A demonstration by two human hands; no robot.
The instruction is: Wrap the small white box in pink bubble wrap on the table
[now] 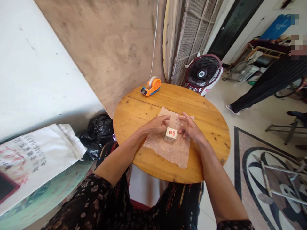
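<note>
A small cream-coloured box (171, 134) with red print rests near the middle of a sheet of bubble wrap (177, 156). The sheet lies flat on the round wooden table (213, 127). To the box's left, my left hand (157, 124) hovers over the wrap with its fingers stretched forward, holding nothing. My right hand (190, 128) is just right of the box, fingers apart and slightly curled, also without anything in it. Whether any fingertip touches the box or the wrap I cannot tell.
An orange tape dispenser (151, 87) stands at the table's far edge. Behind the table is a fan (203, 72). Black plastic bags (98, 131) and a white sack (40, 156) lie to the left. A person (266, 80) stands at the right; a metal frame (283, 182) is nearer.
</note>
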